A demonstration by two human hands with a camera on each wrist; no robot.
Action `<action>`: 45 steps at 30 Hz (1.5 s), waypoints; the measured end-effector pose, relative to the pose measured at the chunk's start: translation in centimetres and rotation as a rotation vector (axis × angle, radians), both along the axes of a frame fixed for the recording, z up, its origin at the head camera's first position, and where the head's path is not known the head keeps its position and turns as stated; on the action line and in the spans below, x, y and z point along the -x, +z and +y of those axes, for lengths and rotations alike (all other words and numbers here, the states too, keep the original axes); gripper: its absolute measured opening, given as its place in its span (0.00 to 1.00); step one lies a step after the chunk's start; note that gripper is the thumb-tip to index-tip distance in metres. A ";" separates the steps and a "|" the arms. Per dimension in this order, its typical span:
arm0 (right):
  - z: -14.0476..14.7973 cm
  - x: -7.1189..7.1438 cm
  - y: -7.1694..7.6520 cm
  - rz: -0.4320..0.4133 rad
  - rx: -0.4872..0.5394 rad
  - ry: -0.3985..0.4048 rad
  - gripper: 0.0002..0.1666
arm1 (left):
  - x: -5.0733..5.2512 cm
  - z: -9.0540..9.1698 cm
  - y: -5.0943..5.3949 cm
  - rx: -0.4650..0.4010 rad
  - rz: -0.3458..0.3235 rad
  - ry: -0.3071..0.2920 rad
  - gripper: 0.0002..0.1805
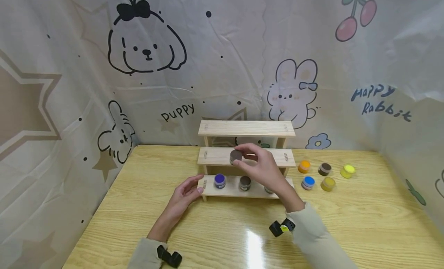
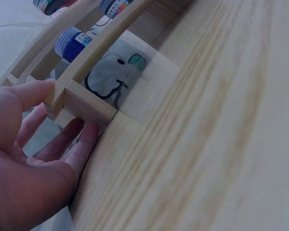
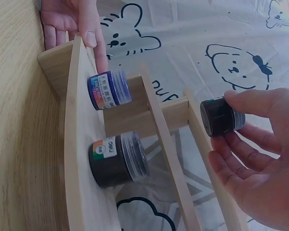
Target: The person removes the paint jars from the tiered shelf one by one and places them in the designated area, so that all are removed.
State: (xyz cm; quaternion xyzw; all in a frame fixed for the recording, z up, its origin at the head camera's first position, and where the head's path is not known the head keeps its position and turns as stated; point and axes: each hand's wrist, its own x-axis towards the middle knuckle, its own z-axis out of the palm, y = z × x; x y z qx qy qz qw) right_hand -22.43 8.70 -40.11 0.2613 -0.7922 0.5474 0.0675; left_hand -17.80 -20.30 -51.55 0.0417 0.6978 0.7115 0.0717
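A three-tier wooden display shelf (image 1: 246, 128) stands on the table. My right hand (image 1: 261, 168) pinches a dark paint jar (image 1: 236, 156) between thumb and fingers, in front of the middle tier; in the right wrist view this jar (image 3: 219, 117) is tilted on its side relative to the picture. With thumb over the board and fingers beneath, my left hand (image 1: 183, 195) grips the left end of the bottom tier. That tier carries a purple-blue jar (image 1: 219, 180), a dark jar (image 1: 244, 183) and, partly hidden by my right wrist, another jar (image 1: 268, 190).
Right of the shelf, several jars sit on the table (image 1: 138, 207): orange (image 1: 304, 167), dark brown (image 1: 324, 169), bright yellow (image 1: 348, 171), blue (image 1: 308, 183) and ochre jars (image 1: 327, 184). A patterned curtain (image 1: 229, 80) hangs behind the table's back edge.
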 end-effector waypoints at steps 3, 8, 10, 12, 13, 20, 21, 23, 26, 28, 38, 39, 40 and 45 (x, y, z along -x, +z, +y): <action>0.6 -0.4 0.1 -0.007 -0.005 -0.007 0.22 | 0.1 0.0 -0.1 -0.002 -0.002 -0.002 0.28; 1.8 -1.1 0.0 -0.030 -0.001 -0.019 0.23 | 0.1 0.0 -0.2 -0.003 -0.002 0.004 0.27; 2.3 -1.4 -0.2 -0.029 0.004 -0.020 0.23 | 0.1 0.1 -0.2 -0.004 -0.001 0.005 0.28; 3.0 -1.6 -0.3 -0.023 -0.004 -0.028 0.23 | 0.0 0.1 -0.3 -0.005 -0.001 0.005 0.28; 3.3 -1.8 -0.4 -0.021 -0.007 -0.030 0.23 | 0.0 0.1 -0.3 -0.005 -0.001 0.004 0.28; 5.8 -2.8 -0.9 -0.032 -0.013 -0.050 0.23 | 0.0 0.1 -0.4 -0.006 -0.003 0.004 0.27; 6.1 -2.9 -0.9 -0.029 -0.012 -0.053 0.23 | 0.0 0.1 -0.4 -0.007 -0.003 0.003 0.28; 6.9 -3.2 -0.9 -0.012 -0.014 -0.067 0.22 | 0.0 0.1 -0.4 -0.006 -0.003 0.002 0.28; 7.9 -3.5 -0.8 0.021 -0.006 -0.086 0.22 | -0.1 0.0 -0.4 -0.002 -0.005 0.001 0.28; 8.6 -3.7 -0.7 0.037 -0.003 -0.101 0.22 | -0.1 0.0 -0.4 0.003 -0.005 0.004 0.28; 12.0 -4.6 -0.2 0.050 0.001 -0.167 0.24 | -0.1 0.0 -0.2 0.017 -0.008 0.008 0.28; 12.3 -4.6 -0.2 0.051 -0.003 -0.175 0.24 | -0.1 -0.1 -0.2 0.015 -0.008 0.009 0.28; 12.6 -4.7 -0.3 0.052 -0.006 -0.184 0.24 | 0.0 -0.1 -0.2 0.014 -0.007 0.008 0.28; 14.1 -5.0 -0.6 0.074 -0.036 -0.230 0.26 | 0.0 -0.1 0.0 0.018 -0.004 0.008 0.28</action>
